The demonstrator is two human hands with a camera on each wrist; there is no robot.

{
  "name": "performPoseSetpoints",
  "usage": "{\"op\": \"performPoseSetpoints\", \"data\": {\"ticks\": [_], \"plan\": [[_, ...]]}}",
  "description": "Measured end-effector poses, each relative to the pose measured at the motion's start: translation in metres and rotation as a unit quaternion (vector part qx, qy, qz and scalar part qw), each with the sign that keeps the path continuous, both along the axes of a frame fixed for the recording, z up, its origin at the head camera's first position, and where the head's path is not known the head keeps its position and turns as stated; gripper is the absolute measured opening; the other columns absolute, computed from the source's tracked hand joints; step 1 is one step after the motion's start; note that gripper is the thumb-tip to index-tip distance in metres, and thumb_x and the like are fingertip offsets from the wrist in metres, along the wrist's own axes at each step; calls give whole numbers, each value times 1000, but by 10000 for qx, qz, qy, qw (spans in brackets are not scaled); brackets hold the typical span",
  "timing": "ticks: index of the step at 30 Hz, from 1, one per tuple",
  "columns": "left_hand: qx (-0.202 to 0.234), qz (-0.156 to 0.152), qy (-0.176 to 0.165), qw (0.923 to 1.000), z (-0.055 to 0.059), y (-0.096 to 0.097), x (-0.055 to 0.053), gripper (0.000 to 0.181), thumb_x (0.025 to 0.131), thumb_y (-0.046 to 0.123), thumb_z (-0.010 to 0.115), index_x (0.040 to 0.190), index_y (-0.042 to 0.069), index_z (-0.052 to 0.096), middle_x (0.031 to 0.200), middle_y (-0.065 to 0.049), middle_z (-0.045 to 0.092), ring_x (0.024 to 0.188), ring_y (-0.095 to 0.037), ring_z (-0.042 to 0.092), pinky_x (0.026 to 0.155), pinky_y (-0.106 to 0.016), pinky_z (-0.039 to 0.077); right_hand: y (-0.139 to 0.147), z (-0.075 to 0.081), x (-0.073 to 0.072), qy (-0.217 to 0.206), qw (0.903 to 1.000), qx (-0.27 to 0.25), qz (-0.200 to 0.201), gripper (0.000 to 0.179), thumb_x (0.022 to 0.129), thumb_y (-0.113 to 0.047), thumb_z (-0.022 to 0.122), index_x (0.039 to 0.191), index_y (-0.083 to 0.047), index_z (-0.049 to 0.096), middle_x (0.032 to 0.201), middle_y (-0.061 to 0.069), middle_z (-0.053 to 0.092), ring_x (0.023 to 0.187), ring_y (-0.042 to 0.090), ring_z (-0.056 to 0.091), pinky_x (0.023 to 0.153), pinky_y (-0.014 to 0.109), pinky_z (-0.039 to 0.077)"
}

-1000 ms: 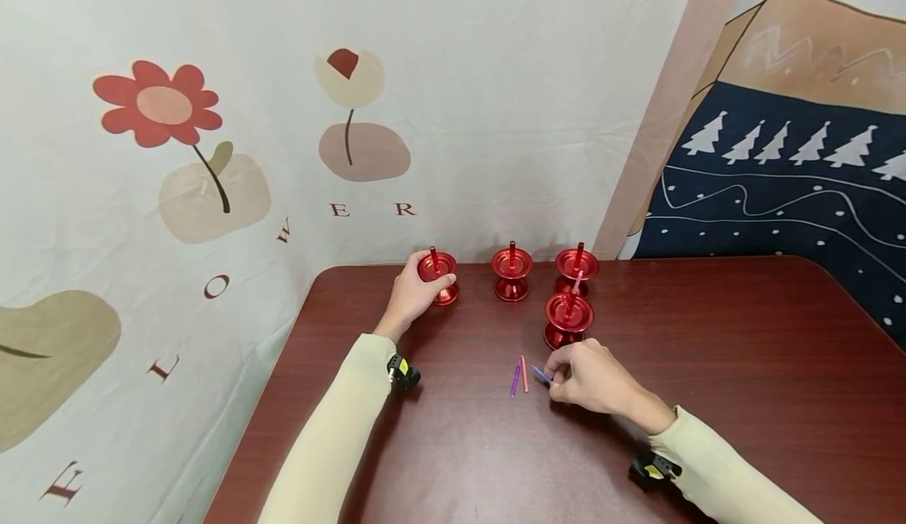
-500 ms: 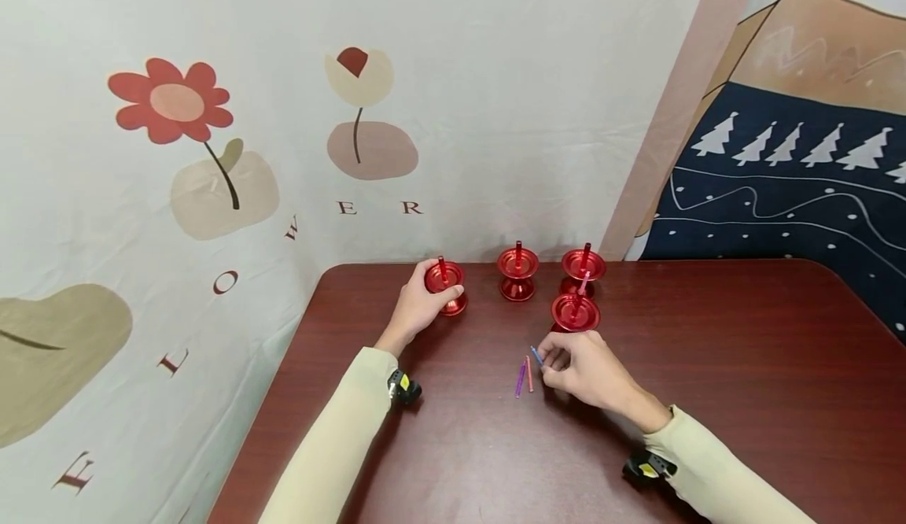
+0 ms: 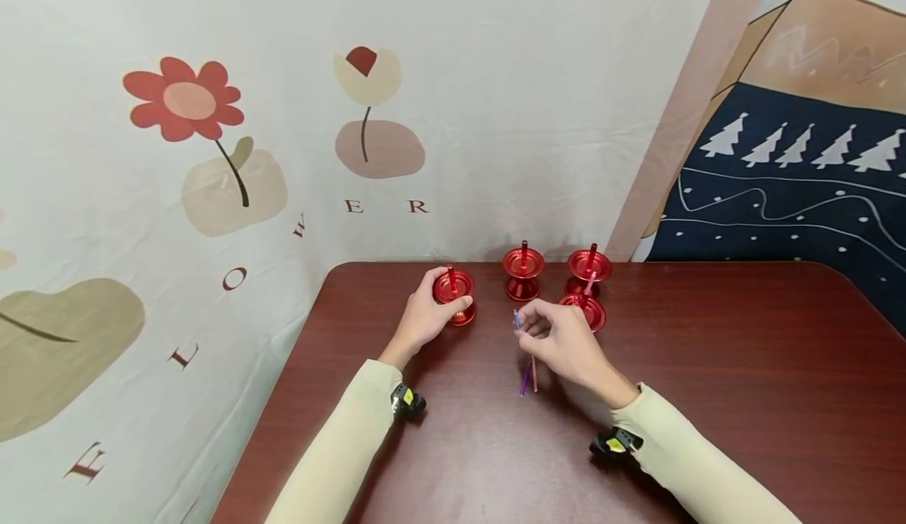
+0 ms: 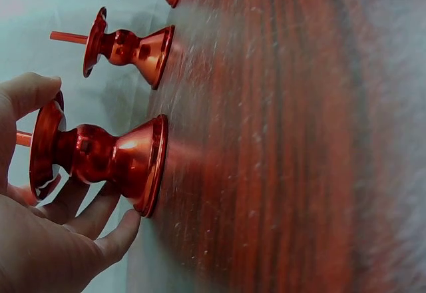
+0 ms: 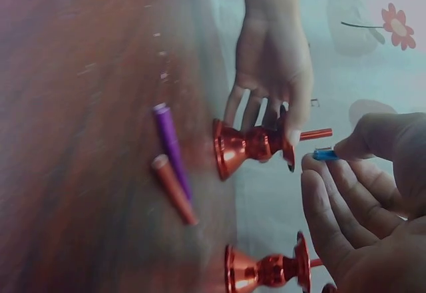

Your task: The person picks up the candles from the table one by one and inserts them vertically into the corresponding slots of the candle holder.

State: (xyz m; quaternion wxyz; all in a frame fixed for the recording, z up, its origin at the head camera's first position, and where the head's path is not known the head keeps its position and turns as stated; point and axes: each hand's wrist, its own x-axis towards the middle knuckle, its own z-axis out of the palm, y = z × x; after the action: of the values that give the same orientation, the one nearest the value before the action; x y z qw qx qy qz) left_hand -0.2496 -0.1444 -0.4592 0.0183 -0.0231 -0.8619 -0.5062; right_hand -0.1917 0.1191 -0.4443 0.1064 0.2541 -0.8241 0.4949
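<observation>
My left hand [image 3: 423,318] grips a shiny red candle holder [image 3: 463,316] by its dish, thumb on the near side of the rim. A thin red tube stands up from the dish, and the base is at the tabletop in the left wrist view. My right hand [image 3: 566,343] pinches a small blue candle [image 5: 325,154] between thumb and fingertips, raised above the table and close to the tube's tip in the right wrist view. A purple candle [image 3: 524,379] and an orange-pink candle [image 3: 534,374] lie on the table below, partly hidden by the right hand.
Another red holder [image 3: 524,264] stands at the back of the brown table [image 3: 481,461], with a further holder [image 3: 589,263] to its right. In front of that one, a holder [image 3: 596,318] bears a pink candle [image 3: 591,282]. A printed cloth [image 3: 495,115] hangs behind.
My right hand has lifted the blue candle off the table and carried it left, toward the left hand's holder. My left hand has drawn its holder slightly nearer.
</observation>
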Motion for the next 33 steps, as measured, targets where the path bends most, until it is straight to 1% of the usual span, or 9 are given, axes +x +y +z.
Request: {"op": "performPoseSetpoints", "data": {"ticks": [8,13,15,20,23,25,27,30,33], "plan": [[21,-149,63,9999,-6,1,6,74,95,33,87,157,14,51,146,-21,65,133,-37,63,110,-55,54,-25,11,-20,72,9986,-482,-183,15,89,5,83,93,-6,73,87,2,77,78,14,75,73,27,62],[-125,-312,539,9980,-42,-7,-12,77,92,47,90,155,19,55,135,-17,72,121,-28,69,98,-41,58,-40,17,-30,48,9977,-636,-220,12,93,1,83,95,-6,74,91,4,78,81,16,76,76,27,62],[-165,-337,607,9974,-48,-7,-16,77,91,46,90,154,17,55,133,-18,73,120,-28,70,97,-41,58,-45,20,-34,117,9973,-690,-202,10,93,0,82,95,-6,74,91,4,78,81,16,75,76,28,62],[-40,-423,525,9977,-40,-4,-6,75,92,46,89,153,18,56,133,-16,73,122,-29,70,101,-45,57,-55,24,-44,429,9959,-775,-163,7,96,-2,80,98,-4,74,92,4,78,82,18,76,76,29,62],[36,-423,369,9984,-27,0,4,73,93,42,89,153,16,55,134,-17,72,124,-32,69,104,-50,56,-60,26,-48,563,9949,-823,-170,6,97,-3,79,101,-4,75,93,5,79,83,19,76,76,27,61],[37,-505,640,9967,-48,-4,-8,76,91,51,89,153,22,56,130,-11,74,119,-27,71,98,-46,58,-63,27,-51,635,9941,-859,-190,6,98,-3,79,102,-3,75,93,5,79,83,19,76,75,26,60],[18,-493,589,9970,-51,-3,-9,76,91,47,90,154,21,55,132,-12,74,120,-29,71,99,-49,58,-66,27,-53,701,9932,-909,-191,6,98,-4,79,102,-3,75,93,5,79,83,19,76,75,25,59],[-177,-543,787,9953,-69,-6,-18,77,89,54,89,152,24,56,128,-8,75,115,-24,72,93,-44,59,-69,27,-55,790,9920,-967,-198,6,99,-4,79,103,-2,75,94,6,79,86,19,76,77,26,59],[-125,-576,607,9964,-41,1,1,75,91,44,88,153,17,55,131,-13,74,118,-30,71,99,-49,58,-71,27,-56,841,9920,-916,-219,6,99,-5,78,104,-2,76,94,6,79,89,20,76,78,29,57]]}}
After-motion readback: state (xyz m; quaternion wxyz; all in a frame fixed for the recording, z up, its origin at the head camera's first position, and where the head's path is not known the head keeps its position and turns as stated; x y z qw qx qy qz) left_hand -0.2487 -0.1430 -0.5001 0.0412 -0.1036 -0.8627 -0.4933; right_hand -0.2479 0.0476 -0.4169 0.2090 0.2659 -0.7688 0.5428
